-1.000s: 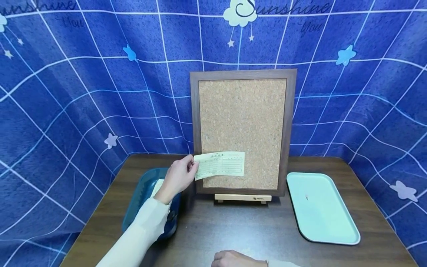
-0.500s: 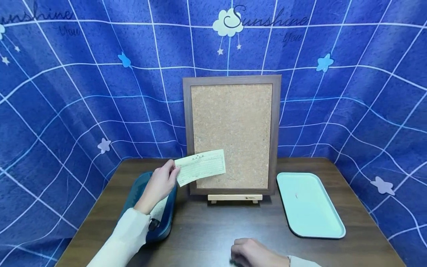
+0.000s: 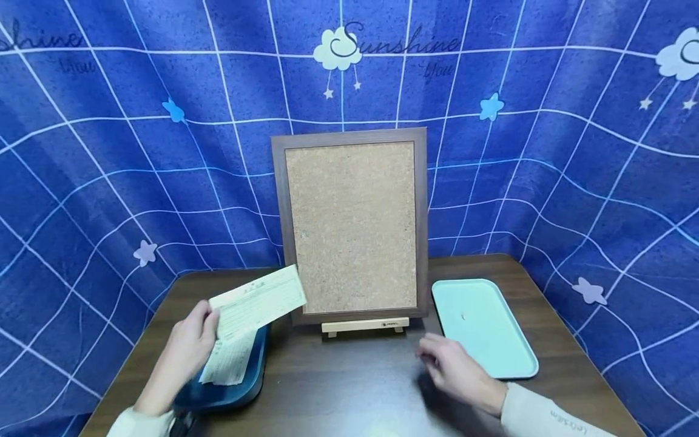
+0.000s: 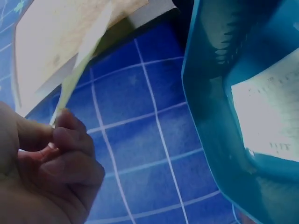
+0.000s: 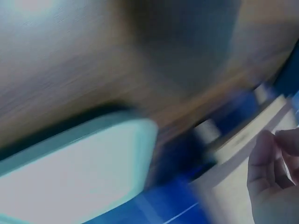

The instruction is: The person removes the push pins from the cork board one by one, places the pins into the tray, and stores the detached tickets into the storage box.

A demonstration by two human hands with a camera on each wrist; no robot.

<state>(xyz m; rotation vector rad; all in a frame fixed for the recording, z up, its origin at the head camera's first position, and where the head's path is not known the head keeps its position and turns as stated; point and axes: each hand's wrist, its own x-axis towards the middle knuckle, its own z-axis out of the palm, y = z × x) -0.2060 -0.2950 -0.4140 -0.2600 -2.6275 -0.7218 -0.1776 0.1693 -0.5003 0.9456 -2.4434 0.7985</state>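
Note:
In the head view my left hand [image 3: 185, 346] pinches the near end of a pale printed paper form [image 3: 261, 300] between thumb and fingers. The form slants up to the right, its far end overlapping the board's lower left corner. Below it is a dark teal basin [image 4: 205, 135] with another printed sheet [image 4: 271, 109] inside. My right hand [image 3: 455, 370] hovers over the table beside the light green tray [image 3: 486, 334], fingers loosely curled; I see nothing held in it. A tiny object [image 3: 463, 315] lies on the tray, too small to identify.
A framed cork board [image 3: 355, 230] stands upright on a small wooden stand [image 3: 364, 326] at the table's back. Behind and beside the brown table [image 3: 327, 376] hangs a blue gridded curtain [image 3: 229, 152] with stars and clouds.
My left hand has drawn the form leftward and down, from in front of the cork board to over the basin. My right hand has moved from the front edge up toward the tray.

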